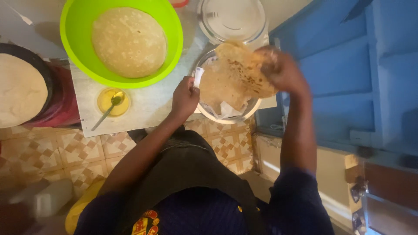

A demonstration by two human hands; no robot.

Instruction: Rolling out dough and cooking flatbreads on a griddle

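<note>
Head view, looking straight down. My right hand (pixel 283 69) is closed on a browned flatbread (pixel 244 72), fingers clamped along its far edge at about 2 o'clock of the lined container (pixel 254 109), the bread hanging folded and tilted over the opening. My left hand (pixel 185 98) pinches a flap of the white paper lining (pixel 198 77) at the container's 9 o'clock rim, holding it aside. The motion blur on the right hand keeps me from seeing the fingertips singly.

Judgement on the step: the cooked bread is being laid into the lined container, over at least one more bread already lying inside. The next move, as I read it, calls for lowering the bread flat, letting go at the far edge, and keeping the paper clear until it settles.

Count:
- Cooked flatbreads at the container: one in hand, one or more beneath; exact number hidden.
- Pale rolled dough discs: two, one in the green bowl (pixel 74 48) at 11 o'clock, one on the dark pan (pixel 41 69) at 9 o'clock.
- Small dish of yellow oil (pixel 104 104): one, with one spoon (pixel 109 109) resting in it.
- Clear glass lid (pixel 233 19): one, at 12 o'clock, just beyond the container.
- Marble slab (pixel 148 104): one, bearing bowl, dish and container.
</note>
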